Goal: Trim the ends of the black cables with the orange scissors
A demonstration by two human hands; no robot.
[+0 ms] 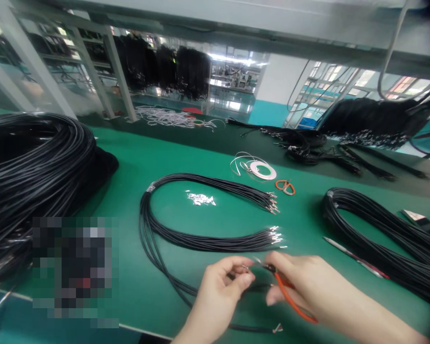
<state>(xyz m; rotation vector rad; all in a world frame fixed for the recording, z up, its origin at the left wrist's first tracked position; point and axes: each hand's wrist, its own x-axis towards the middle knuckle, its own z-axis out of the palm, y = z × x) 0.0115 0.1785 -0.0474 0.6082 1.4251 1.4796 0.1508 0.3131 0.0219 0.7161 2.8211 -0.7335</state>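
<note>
Apparent step: trimming.
Left hand (pixel 220 286) appears to pinch a cable end (pixel 246 269) near the black cable bundle (pixel 215 242); right hand (pixel 308 277) grips orange-handled scissors (pixel 285 294) just beside it. Next move calls for steady alignment.

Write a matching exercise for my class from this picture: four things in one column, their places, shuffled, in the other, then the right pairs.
Things
1. Orange-handled cutters
2. White scraps
3. Pen
4. White ring-shaped roll

Places
A. Within the curve of the middle cable bundle
B. Beside a second orange-handled tool, lying loose
C. In the person's right hand
D. Alongside the cable bundle on the right

Right pairs: 1-C, 2-A, 3-D, 4-B
</note>
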